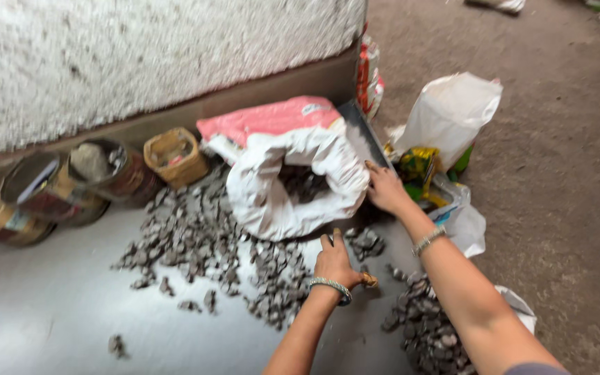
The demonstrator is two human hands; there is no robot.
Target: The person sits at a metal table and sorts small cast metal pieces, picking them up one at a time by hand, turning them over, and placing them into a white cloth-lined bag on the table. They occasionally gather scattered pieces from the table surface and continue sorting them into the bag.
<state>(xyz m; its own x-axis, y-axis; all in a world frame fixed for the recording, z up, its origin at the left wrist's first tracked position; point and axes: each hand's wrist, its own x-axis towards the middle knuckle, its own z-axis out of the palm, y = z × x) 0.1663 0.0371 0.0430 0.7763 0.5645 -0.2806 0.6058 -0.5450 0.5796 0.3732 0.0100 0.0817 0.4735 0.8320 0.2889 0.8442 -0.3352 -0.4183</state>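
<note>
Nearest, a heap of small grey chunks (428, 333) is seen beside the right forearm, and the left hand (336, 262), a bangle at its wrist, is laid palm down on the grey sheet (50, 305) with fingers loosely spread, nothing visibly held. Beyond it, the right hand (385, 187) is closed on the rolled rim of a white sack (272, 187), open-mouthed and holding more chunks, with others scattered (196, 236) to its left. Farther back, tins (50, 187) and a small basket (175, 156) are lined against the rough wall (140, 48).
</note>
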